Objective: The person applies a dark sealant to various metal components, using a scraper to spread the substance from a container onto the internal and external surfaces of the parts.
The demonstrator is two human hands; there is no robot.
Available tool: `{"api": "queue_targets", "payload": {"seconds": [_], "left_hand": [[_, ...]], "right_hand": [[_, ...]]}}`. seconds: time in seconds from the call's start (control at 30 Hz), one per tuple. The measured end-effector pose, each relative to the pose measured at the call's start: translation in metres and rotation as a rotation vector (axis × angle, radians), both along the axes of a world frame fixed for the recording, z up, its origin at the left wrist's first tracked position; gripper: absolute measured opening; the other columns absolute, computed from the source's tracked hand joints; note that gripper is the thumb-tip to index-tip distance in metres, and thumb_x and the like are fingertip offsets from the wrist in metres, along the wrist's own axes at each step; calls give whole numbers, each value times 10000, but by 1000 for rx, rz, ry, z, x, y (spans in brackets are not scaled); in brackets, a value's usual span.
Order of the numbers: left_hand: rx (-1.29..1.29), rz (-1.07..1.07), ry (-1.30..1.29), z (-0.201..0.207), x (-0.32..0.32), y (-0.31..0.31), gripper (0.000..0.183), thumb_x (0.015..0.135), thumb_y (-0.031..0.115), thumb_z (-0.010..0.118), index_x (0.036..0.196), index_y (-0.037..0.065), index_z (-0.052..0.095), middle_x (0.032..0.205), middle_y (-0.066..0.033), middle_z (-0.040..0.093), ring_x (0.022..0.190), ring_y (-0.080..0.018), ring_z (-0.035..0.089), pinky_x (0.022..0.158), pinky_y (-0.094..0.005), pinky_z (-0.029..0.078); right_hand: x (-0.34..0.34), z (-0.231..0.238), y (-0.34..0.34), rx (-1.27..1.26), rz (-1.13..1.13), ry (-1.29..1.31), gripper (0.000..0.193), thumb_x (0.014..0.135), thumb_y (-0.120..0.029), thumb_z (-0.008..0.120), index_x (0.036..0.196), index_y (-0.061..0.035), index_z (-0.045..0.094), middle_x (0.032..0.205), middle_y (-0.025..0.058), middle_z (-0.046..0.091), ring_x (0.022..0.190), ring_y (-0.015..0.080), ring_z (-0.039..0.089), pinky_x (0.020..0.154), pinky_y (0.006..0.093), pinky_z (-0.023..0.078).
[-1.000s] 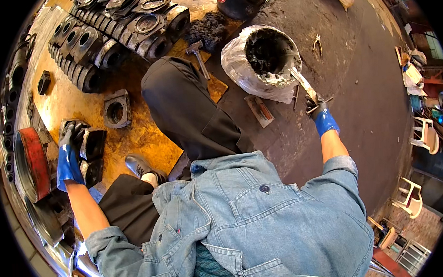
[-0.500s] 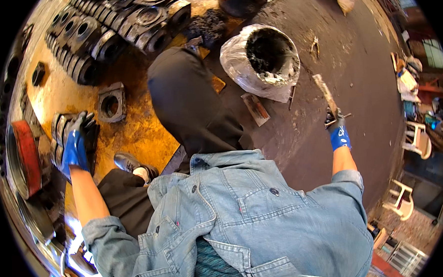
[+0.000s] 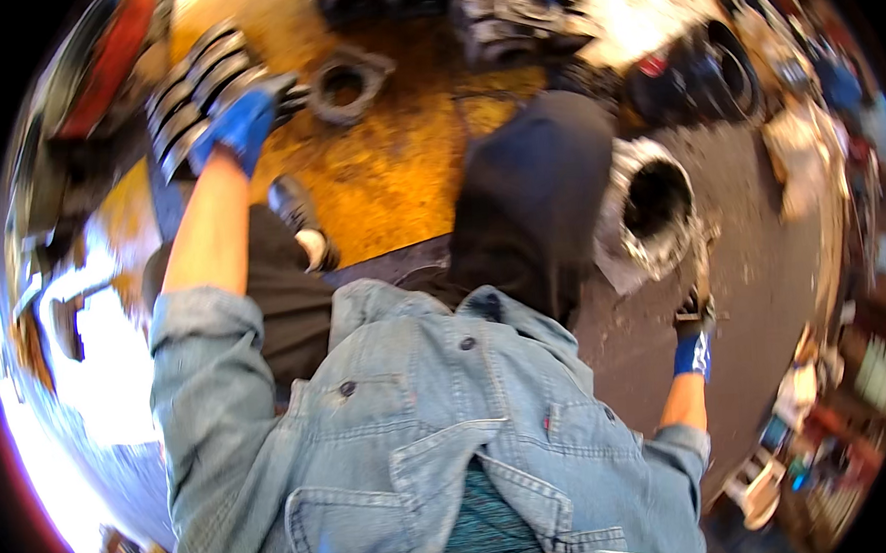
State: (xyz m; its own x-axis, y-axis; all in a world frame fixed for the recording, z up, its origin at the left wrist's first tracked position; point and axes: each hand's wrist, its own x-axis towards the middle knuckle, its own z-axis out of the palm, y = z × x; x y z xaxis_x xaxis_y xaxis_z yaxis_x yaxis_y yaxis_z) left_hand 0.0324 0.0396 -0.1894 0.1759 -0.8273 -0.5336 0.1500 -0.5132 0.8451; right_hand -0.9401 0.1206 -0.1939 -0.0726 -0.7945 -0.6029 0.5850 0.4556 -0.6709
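Note:
My left hand (image 3: 238, 129), in a blue glove with dark fingers, lies against a row of curved, ribbed dark metal parts (image 3: 198, 89) at the upper left. Its fingers stretch past the row's edge, near a square metal flange with a round hole (image 3: 348, 85). On the right, my right hand (image 3: 694, 331), in a blue glove with a dark palm, is closed around a long, narrow, dirty tool (image 3: 703, 263) with a crosspiece by the hand. The tool points away from me, beside a bucket wrapped in pale plastic (image 3: 616, 232) with dark material inside. Blur hides the tool's exact kind.
A black drum (image 3: 698, 73) stands at the upper right. More dark castings (image 3: 510, 18) sit at the far side on the yellow-stained floor plate (image 3: 398, 189). A red-rimmed object (image 3: 111, 64) is at far left; a pale chair (image 3: 755, 488) is at lower right.
The whole view has swung, so the bucket and castings appear farther right. My left hand remains at the ribbed parts, and my right hand still holds the long tool.

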Motion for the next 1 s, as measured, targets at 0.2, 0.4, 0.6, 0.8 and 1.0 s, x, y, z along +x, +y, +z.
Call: {"api": "queue_targets", "payload": {"seconds": [0.2, 0.4, 0.6, 0.8, 1.0], "left_hand": [[257, 264, -61, -7, -1, 11, 301, 1000, 365, 532, 1096, 116, 672, 968, -13, 742, 775, -133, 668, 652, -276, 499], [354, 240, -46, -35, -15, -10, 246, 1001, 356, 528, 1067, 182, 689, 889, 11, 749, 740, -136, 673, 620, -300, 479], [308, 371, -38, -121, -17, 1, 297, 974, 258, 581, 1071, -4, 683, 949, -111, 711, 735, -230, 670, 617, -369, 535], [123, -891, -1391, -144, -58, -24, 263, 948, 295, 545, 1006, 104, 716, 1016, -116, 724, 950, -283, 690, 658, -393, 530], [277, 67, -405, -253, -25, -23, 380, 991, 361, 506, 1019, 26, 683, 951, -160, 713, 882, -310, 683, 694, -413, 518]], "right_hand": [[27, 55, -128, -148, -44, 130, 477, 917, -446, 594, 1251, -106, 611, 908, 10, 704, 727, 128, 634, 581, 308, 489], [213, 201, -269, -358, 629, -56, 582, 979, -477, 481, 1383, -58, 493, 909, 86, 642, 702, 173, 576, 577, 326, 500], [484, 152, -292, -458, 787, 386, 397, 969, -251, 581, 1288, -16, 556, 1117, 148, 689, 893, 230, 695, 694, 331, 553], [610, 66, -223, -451, 983, 414, 262, 940, -35, 558, 1196, 9, 596, 927, 142, 669, 820, 200, 665, 637, 252, 530], [652, 78, -212, -941, 1583, 1552, 480, 821, -90, 630, 1289, -194, 619, 1122, 160, 678, 944, 361, 669, 805, 410, 555]]}}
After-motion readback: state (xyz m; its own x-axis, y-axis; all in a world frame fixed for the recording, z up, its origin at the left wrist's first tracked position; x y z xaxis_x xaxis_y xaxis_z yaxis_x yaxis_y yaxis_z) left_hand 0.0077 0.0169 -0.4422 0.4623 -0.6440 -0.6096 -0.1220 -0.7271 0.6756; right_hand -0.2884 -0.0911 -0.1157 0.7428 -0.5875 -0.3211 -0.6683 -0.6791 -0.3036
